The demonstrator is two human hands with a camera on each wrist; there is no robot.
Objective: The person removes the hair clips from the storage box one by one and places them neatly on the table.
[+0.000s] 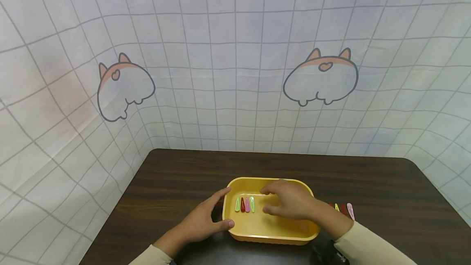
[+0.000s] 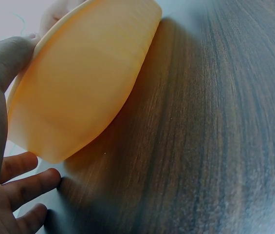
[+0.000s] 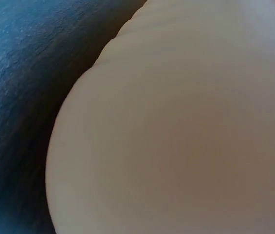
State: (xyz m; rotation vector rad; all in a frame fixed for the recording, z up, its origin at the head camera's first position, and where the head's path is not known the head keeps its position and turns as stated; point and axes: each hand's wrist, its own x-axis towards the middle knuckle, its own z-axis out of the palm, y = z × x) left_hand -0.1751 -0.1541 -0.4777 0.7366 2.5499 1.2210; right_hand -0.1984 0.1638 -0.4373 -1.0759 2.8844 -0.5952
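The left hand [image 1: 200, 222] grips the yellow tray [image 1: 257, 230] by its left wall, thumb and fingers curled around it. The right hand [image 1: 290, 201] hovers inside, fingers loosely bent, near four hair clips [image 1: 245, 204]. No writing shows.

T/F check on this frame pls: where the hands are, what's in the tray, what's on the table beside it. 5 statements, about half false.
1. The left hand holds the left end of the yellow tray. True.
2. The right hand rests on the bare table, clear of the tray. False: it is over the inside of the tray.
3. Four hair clips lie side by side inside the tray. True.
4. The tray is flipped upside down. False: it stands open side up.
5. No clips lie outside the tray. False: more clips lie on the table to its right.
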